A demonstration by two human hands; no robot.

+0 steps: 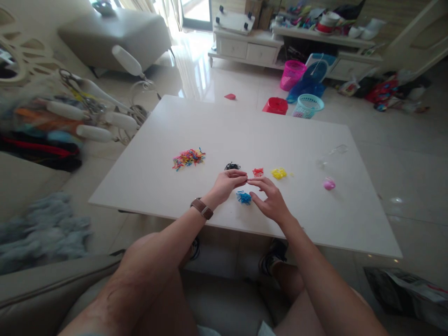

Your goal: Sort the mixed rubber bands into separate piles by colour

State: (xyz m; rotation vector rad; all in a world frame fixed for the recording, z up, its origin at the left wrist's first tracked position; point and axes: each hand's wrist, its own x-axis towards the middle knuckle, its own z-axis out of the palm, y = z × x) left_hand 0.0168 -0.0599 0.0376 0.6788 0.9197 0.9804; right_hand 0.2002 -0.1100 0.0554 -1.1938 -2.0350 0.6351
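Observation:
My left hand, with a brown watch at the wrist, has its fingers pressed together over the table. Whatever its fingertips hold, if anything, is too small to make out. Fingers stretched and thumb apart, my right hand reaches to the left fingertips. Just below them lies a small pile of blue strip-like pieces. Behind my left hand is a black pile, partly covered by it. A red pile and a yellow pile lie beyond my right hand. Farther left is a mixed multicoloured heap.
The white table carries a pink round object and a clear plastic piece at its right. A white lamp stands by the left edge. Beyond the far edge are a red stool-like object and a turquoise basket.

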